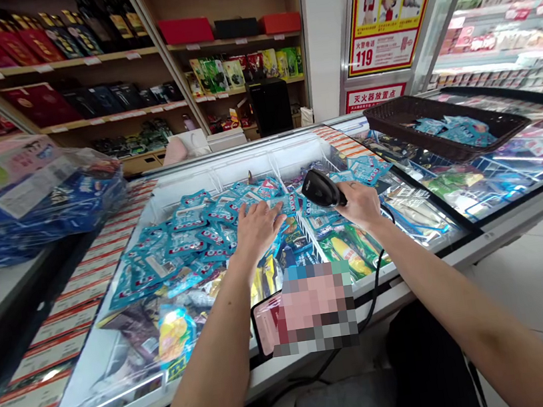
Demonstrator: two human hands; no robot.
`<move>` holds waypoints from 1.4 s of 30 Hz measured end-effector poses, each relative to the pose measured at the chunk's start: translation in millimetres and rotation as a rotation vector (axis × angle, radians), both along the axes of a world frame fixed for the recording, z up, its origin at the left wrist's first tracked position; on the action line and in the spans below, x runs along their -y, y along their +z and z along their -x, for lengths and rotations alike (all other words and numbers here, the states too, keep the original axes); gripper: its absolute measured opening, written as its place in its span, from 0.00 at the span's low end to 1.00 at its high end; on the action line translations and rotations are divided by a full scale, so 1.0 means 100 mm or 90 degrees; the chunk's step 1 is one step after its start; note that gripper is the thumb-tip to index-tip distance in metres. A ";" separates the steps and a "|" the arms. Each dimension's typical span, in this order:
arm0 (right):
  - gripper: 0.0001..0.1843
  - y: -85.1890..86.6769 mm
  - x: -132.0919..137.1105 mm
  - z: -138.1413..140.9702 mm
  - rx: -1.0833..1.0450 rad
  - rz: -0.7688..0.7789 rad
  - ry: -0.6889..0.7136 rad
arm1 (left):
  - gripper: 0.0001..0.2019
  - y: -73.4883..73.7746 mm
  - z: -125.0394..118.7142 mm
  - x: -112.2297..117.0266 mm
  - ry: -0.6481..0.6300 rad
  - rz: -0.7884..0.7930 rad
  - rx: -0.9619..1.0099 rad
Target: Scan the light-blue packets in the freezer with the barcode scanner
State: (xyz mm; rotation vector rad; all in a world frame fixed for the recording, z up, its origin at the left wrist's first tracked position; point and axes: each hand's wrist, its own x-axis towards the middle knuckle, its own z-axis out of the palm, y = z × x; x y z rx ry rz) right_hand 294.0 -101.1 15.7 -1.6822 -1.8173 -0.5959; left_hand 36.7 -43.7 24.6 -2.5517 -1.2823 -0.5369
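Observation:
My right hand (361,204) grips a black barcode scanner (318,189), its head pointing left and a cable trailing down from the hand. With fingers spread and palm down, my left hand (259,231) is over a pile of small blue packets (188,239). I cannot tell whether its fingertips press on a packet. The packets are spread across the top of a chest freezer (116,360), some flat and some overlapping. Several more blue packets (370,168) lie just beyond the scanner. Bagged frozen goods (346,253) show below, under my hands.
A phone (268,325), partly blurred out, leans at the freezer's front edge. A dark brown basket (499,138) with blue packets stands at right. Plastic-wrapped boxes (22,191) sit at left. Shelves (228,41) of boxes and bags line the back. The scanner's cable (377,286) hangs over the front edge.

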 end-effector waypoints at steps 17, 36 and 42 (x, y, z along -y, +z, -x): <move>0.11 0.01 0.00 -0.01 -0.003 -0.003 0.012 | 0.34 -0.08 0.01 -0.03 0.086 0.002 0.099; 0.13 -0.04 -0.02 0.03 0.049 -0.008 0.099 | 0.27 -0.04 0.01 -0.05 0.017 0.022 0.167; 0.14 -0.05 0.00 0.08 0.067 -0.009 0.118 | 0.25 -0.03 -0.01 -0.03 0.022 0.006 0.157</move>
